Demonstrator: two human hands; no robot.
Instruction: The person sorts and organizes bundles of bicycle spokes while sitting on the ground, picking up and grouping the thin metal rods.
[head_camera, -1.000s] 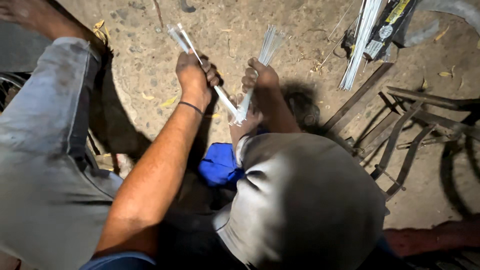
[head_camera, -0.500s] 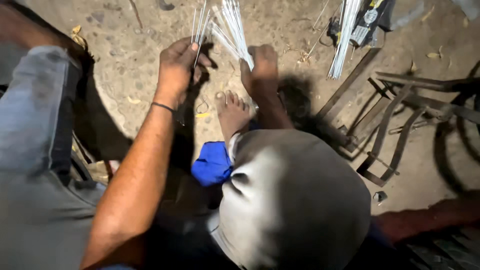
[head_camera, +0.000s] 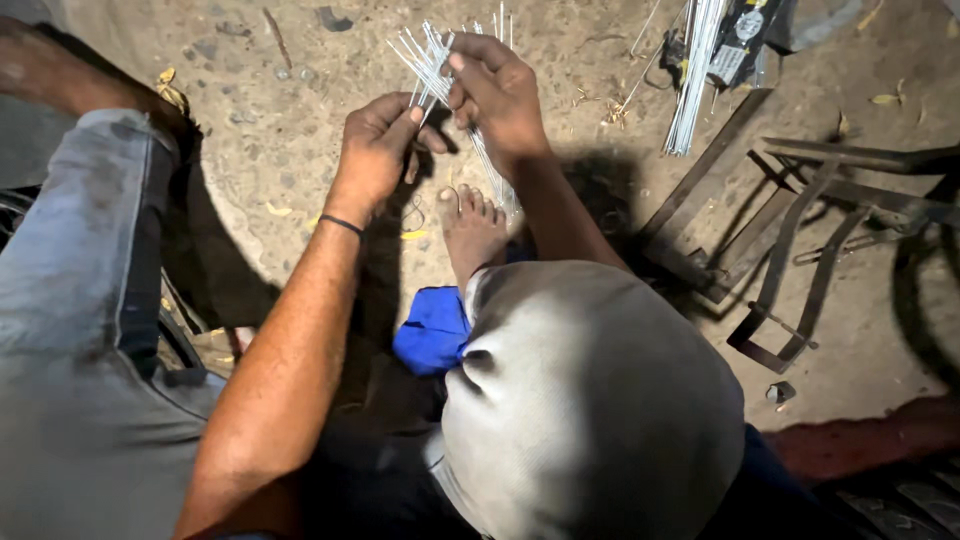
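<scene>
Thin steel spokes (head_camera: 440, 70) fan out, pinched by left hand (head_camera: 375, 150) and right hand (head_camera: 497, 95) fingers.

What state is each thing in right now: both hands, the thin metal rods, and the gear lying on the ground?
Left hand: closed on the rods.
Right hand: pinching the rods.
Thin metal rods: fanned out, held above the ground.
Second rod bundle: lying on the dirt.
Metal frame pieces: lying flat.
Blue cloth: crumpled.
</scene>
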